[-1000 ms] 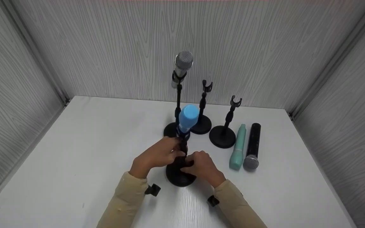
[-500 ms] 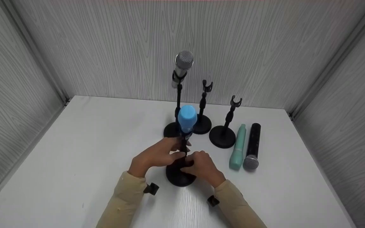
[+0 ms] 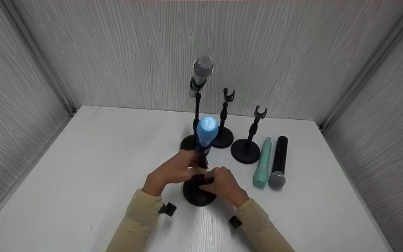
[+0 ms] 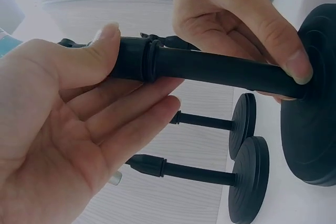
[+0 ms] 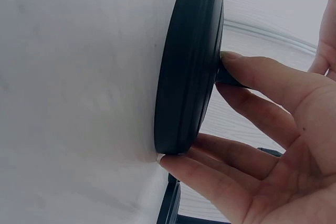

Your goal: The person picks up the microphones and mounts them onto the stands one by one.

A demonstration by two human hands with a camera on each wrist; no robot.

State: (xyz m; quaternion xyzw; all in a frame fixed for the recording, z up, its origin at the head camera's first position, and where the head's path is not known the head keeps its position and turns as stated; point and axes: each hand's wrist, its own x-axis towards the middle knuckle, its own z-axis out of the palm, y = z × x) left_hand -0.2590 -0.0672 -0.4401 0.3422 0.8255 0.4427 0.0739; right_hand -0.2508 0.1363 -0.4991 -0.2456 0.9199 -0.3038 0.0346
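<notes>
A black desk microphone stand [image 3: 199,196] stands upright on the white table, with a blue microphone [image 3: 207,131] at its top. My left hand [image 3: 174,168] holds the stand's thick collar [image 4: 131,59] between thumb and fingers, just below the microphone. Lower down, my right hand [image 3: 224,183] pinches the foot of the pole [image 4: 226,71] with thumb and index finger. In the right wrist view, its other fingers [image 5: 210,177] reach along the edge of the round base [image 5: 189,66]. The holder under the blue microphone is partly hidden.
Behind stands another stand bearing a silver microphone [image 3: 203,68]. Two stands with bare clips, a middle one [image 3: 223,138] and a right one [image 3: 246,152], are beside it. A teal microphone [image 3: 263,164] and a black microphone [image 3: 280,157] lie at the right.
The blue microphone has turned and shifted slightly left at the top. My left fingers have loosened, then closed round the collar again. My right hand has stayed at the pole's foot.
</notes>
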